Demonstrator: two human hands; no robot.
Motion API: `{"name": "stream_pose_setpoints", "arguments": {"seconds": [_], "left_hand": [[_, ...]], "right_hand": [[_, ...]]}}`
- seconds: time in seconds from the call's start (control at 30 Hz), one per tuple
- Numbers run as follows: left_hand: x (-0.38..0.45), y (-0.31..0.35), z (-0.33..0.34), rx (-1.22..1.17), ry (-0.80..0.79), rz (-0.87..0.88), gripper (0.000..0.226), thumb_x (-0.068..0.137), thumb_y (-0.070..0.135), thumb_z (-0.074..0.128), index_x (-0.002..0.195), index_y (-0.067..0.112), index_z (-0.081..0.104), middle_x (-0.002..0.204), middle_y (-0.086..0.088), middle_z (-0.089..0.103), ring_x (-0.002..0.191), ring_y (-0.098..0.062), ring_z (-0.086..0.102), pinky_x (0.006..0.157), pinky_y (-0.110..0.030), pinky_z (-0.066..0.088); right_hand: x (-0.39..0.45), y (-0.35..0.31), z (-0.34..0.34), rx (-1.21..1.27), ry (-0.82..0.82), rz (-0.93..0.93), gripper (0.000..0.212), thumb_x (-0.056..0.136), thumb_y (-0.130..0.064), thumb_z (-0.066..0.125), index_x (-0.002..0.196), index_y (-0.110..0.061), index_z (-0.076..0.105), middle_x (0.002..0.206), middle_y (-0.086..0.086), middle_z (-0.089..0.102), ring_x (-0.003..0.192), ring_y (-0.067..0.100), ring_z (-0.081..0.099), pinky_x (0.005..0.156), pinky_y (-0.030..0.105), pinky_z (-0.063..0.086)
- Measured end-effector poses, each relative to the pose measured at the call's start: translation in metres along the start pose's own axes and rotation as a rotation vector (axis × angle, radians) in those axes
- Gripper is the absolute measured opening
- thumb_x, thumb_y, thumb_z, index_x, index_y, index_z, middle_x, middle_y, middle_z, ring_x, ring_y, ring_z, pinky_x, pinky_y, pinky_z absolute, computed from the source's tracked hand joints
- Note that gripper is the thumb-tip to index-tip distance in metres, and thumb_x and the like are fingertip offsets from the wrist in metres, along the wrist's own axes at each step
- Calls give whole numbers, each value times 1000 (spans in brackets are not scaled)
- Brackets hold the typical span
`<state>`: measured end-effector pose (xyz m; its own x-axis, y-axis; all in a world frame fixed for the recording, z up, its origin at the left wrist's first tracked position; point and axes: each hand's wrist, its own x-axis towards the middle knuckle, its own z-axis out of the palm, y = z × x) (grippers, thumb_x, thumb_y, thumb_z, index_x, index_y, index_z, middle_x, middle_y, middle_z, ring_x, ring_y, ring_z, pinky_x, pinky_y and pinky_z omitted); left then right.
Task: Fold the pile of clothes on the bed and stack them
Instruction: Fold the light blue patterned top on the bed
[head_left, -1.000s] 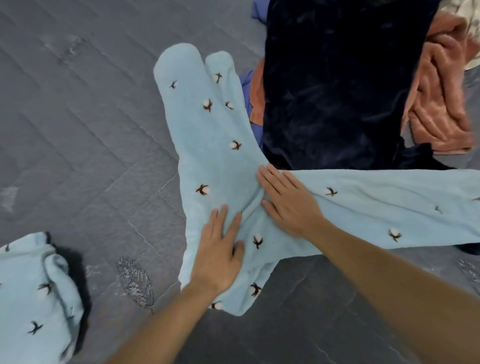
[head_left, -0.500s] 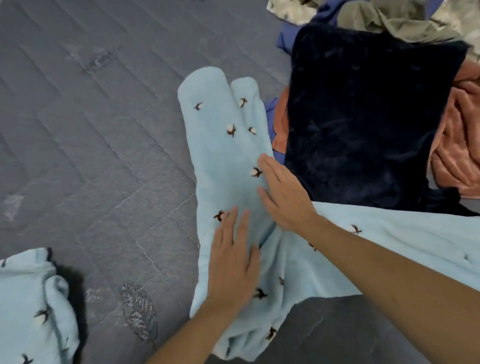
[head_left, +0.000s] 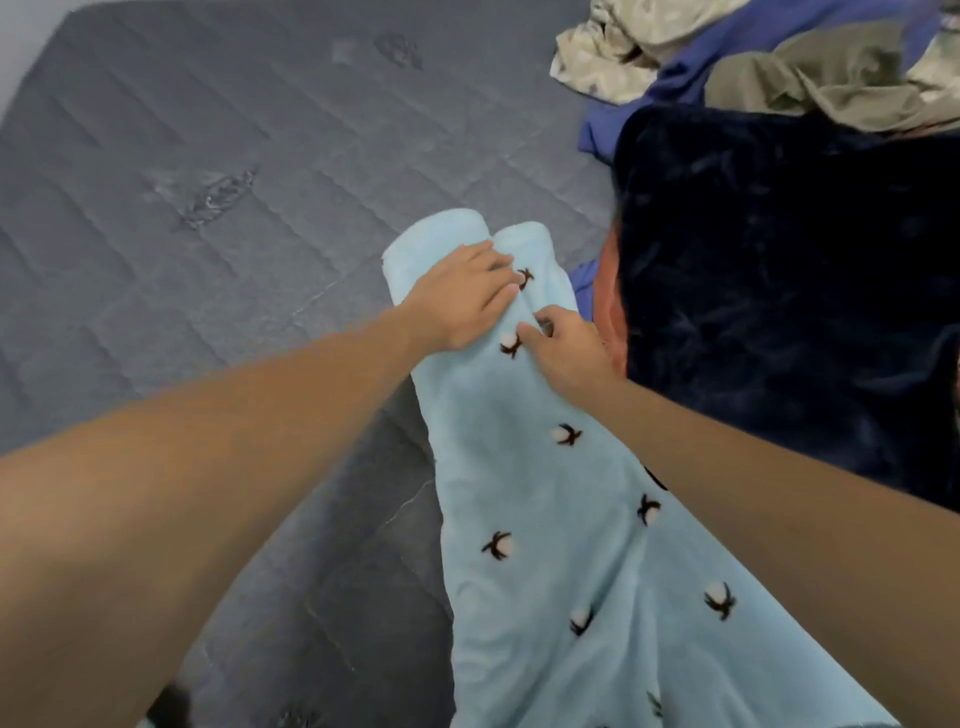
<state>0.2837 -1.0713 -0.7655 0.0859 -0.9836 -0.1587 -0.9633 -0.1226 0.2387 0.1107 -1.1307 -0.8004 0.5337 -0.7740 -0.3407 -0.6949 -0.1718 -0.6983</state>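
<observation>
Light blue fleece pants (head_left: 524, 519) with small dark-and-white flower prints lie stretched along the grey mattress (head_left: 218, 218), the two leg ends side by side at the far end. My left hand (head_left: 462, 299) rests flat on the left leg near its cuff, fingers straight and together. My right hand (head_left: 563, 345) lies on the right leg just behind it, with its fingers curled into the fleece; whether it pinches the cloth is not visible. Right of the pants lies the pile of clothes, with a dark navy plush garment (head_left: 779, 291) on top.
Behind the navy piece lie a blue garment (head_left: 727, 57), an olive one (head_left: 810, 73) and a pale patterned one (head_left: 608, 62). An orange-pink garment (head_left: 610, 317) peeks out under the navy edge. The mattress's far left corner (head_left: 31, 78) is in view.
Both hands have slid along the pants from the crotch area up to the leg ends. My view has leaned forward, so the folded light blue piece at the lower left is out of frame.
</observation>
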Motion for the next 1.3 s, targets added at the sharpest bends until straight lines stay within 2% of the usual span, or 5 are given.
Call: {"name": "stream_pose_setpoints", "arguments": {"seconds": [0.27, 0.5, 0.67, 0.8, 1.3], "left_hand": [[43, -16, -22, 210, -222, -54, 18, 101, 32, 44, 108, 21, 57, 118, -8, 65, 115, -29, 48, 89, -42, 36], [64, -23, -23, 143, -342, -415, 59, 99, 52, 46, 154, 30, 41, 152, -22, 44, 144, -39, 31, 111, -52, 36], [69, -26, -25, 174, -247, -582, 43, 92, 44, 62, 125, 17, 63, 122, -15, 63, 117, -37, 54, 83, -41, 44], [66, -30, -29, 233, -140, -585, 17, 90, 30, 65, 94, 14, 59, 106, -11, 64, 116, -34, 51, 80, -40, 42], [86, -24, -55, -15, -285, -538, 19, 96, 23, 62, 111, 13, 68, 117, -10, 68, 111, -33, 62, 96, -44, 53]], "right_hand": [[3, 4, -12, 69, -144, 6, 48, 89, -45, 77, 74, -24, 37, 71, -10, 39, 63, 10, 37, 54, 27, 27], [-7, 25, -9, 325, -121, 13, 36, 87, -43, 82, 91, -20, 54, 80, -9, 53, 61, -4, 50, 55, 11, 37], [-12, 28, -10, 359, -109, 29, 38, 86, -48, 81, 97, -13, 68, 88, 5, 70, 73, 10, 59, 63, 29, 47], [-22, 32, -15, 350, -108, -83, 60, 91, -41, 78, 62, -21, 30, 57, -9, 26, 54, 9, 26, 52, 28, 23], [-38, 42, -25, 486, -14, -11, 38, 96, -34, 72, 82, -15, 42, 83, -1, 41, 73, 10, 40, 66, 29, 38]]}}
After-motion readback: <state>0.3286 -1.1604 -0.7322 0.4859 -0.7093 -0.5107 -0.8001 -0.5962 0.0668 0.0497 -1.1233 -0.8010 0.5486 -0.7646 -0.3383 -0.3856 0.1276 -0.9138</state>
